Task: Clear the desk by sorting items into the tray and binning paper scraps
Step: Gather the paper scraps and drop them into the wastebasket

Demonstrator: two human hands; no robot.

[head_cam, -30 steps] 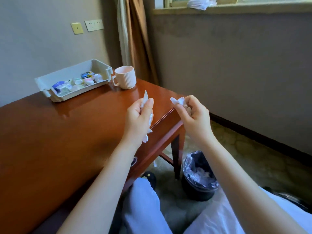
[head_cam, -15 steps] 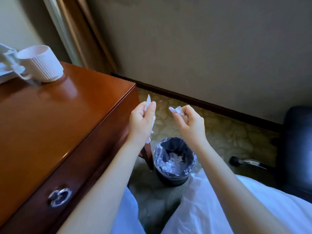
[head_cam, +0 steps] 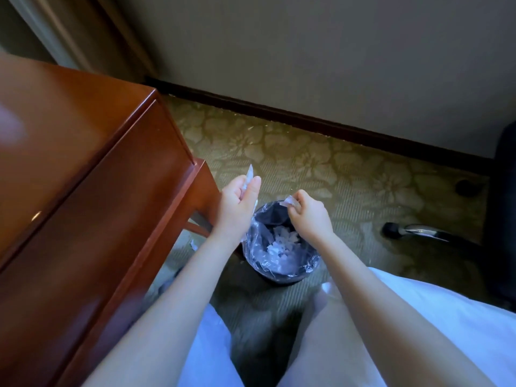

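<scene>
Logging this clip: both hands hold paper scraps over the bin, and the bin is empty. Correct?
Not quite. In the head view the bin already holds white scraps on its liner. The rest stands: the left hand and right hand each hold a paper scrap above it.

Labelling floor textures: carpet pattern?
Olive-green carpet with a paler floral pattern; head view.

Both hands are held out over the floor, past the desk corner [head_cam: 178, 152]. A white paper scrap [head_cam: 249, 174] is pinched upright in the left hand [head_cam: 237, 202], its tip showing above the thumb. A smaller scrap [head_cam: 290, 201] is gripped in the fingertips of the right hand [head_cam: 310, 216]. Directly below the right hand, a lined waste bin [head_cam: 282, 247] is seen; torn paper bits [head_cam: 282, 244] lie inside. A chair caster [head_cam: 391, 229] is noted well right of the right hand.
</scene>
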